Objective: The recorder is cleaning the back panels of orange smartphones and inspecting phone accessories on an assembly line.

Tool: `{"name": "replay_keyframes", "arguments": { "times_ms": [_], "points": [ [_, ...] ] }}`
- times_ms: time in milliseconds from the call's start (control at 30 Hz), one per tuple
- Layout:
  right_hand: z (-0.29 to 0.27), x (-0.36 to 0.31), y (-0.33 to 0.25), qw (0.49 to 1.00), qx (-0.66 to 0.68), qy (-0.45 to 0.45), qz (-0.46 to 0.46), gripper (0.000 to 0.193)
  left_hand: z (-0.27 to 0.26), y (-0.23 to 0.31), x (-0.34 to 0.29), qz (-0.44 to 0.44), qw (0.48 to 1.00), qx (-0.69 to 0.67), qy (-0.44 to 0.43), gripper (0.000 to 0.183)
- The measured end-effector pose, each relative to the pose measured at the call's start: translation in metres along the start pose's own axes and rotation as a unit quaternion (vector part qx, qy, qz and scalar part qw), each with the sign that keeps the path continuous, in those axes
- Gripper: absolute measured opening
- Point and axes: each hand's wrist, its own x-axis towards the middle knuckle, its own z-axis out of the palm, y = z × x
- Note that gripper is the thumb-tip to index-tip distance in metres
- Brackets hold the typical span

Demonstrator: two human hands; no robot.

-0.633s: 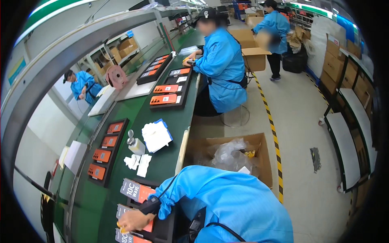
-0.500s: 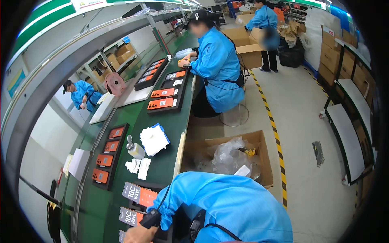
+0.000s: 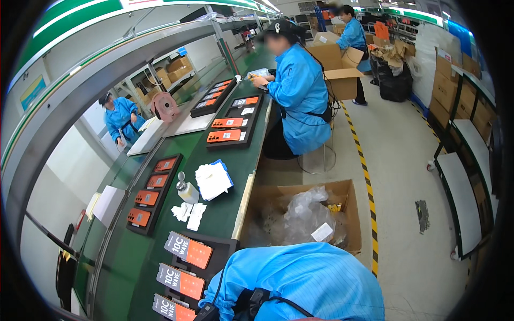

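My blue-sleeved arm [image 3: 300, 273] bends over the near end of the green workbench, with a black strapped device [image 3: 206, 313] at its wrist. The hand beyond it is cut off by the lower edge, and my other hand does not show. Closest to the wrist are three orange-and-grey phones lying in a black tray [image 3: 225, 244]: the far phone [image 3: 188, 250], the middle phone [image 3: 181, 281] and the near phone [image 3: 172, 308]. My sleeve covers the tray's right part. What either hand touches is hidden.
Beyond lie a white pump bottle [image 3: 187, 191], crumpled tissues [image 3: 183, 212], a stack of white wipes [image 3: 213, 181] and black trays of orange phones [image 3: 142, 216]. An open carton with plastic bags [image 3: 308, 211] stands right of the bench. A seated co-worker [image 3: 300, 96] works farther along.
My hand has dropped out of sight past the lower edge, uncovering more of the near phones. The whole view has shifted slightly. The person behind the bench at left has moved their arms apart.
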Motion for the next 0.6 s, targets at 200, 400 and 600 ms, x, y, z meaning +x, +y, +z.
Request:
{"name": "replay_keyframes", "arguments": {
  "times_ms": [200,400,600],
  "points": [
    [0.024,-0.018,0.000,0.999,0.026,-0.011,0.018,0.024,0.003,-0.012,-0.001,-0.030,0.998,0.052,-0.010,0.034],
    [0.160,-0.008,0.008,0.996,0.030,-0.031,0.072,0.021,-0.005,-0.019,0.001,-0.063,0.987,0.142,-0.046,0.033],
    [0.009,0.022,0.023,0.989,-0.094,0.055,0.099,0.027,-0.004,-0.029,-0.002,0.049,0.960,0.276,0.025,0.040]
  ]
}}
